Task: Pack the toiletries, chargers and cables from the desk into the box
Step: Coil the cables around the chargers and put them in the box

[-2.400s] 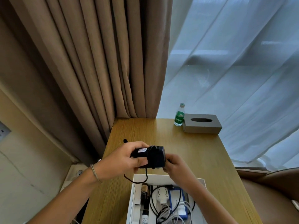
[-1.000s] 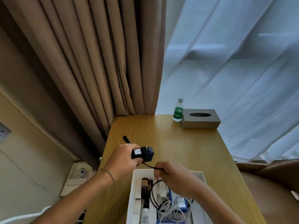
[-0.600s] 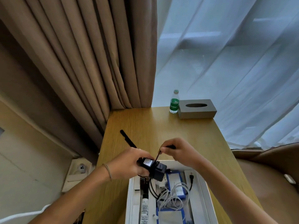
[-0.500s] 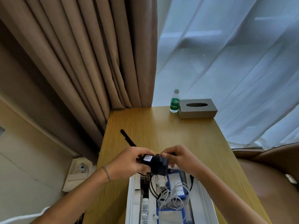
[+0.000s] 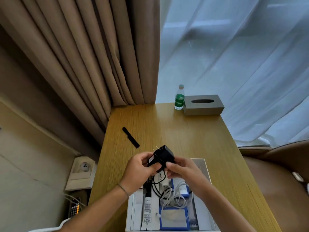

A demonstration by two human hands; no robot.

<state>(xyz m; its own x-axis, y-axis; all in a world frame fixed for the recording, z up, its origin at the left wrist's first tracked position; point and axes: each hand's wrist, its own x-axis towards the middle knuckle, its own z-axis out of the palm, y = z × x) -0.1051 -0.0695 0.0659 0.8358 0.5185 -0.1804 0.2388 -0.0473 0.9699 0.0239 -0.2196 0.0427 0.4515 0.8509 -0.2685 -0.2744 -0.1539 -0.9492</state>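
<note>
Taking the white box point(image 5: 203, 166) at the near edge of the wooden desk point(image 5: 192, 131) as the landmark: far to its left, below desk level, a wall socket point(image 5: 83, 167) and a small device with orange dots point(image 5: 74, 208) sit low by the wall, the device too blurred to name. Up and left of the box, a slim black comb-like strip point(image 5: 131, 137) lies flat on the desk, well apart from the box. Directly above the box's far end, the left hand point(image 5: 139, 169) wraps its fingers around one side of a black charger point(image 5: 161, 156) while the right hand point(image 5: 182, 169) pinches its other side, prongs pointing up and away; its thin black cable point(image 5: 157, 185) droops into the box. Both hands hide the box's far wall. Inside lie a white tube point(image 5: 147, 211), a loose white cable point(image 5: 173, 196) and blue-edged packets point(image 5: 173, 218), their near ends cut off by the frame. Far beyond the box, a green-labelled bottle point(image 5: 179, 97) stands just beside a grey tissue box point(image 5: 203, 105).
</note>
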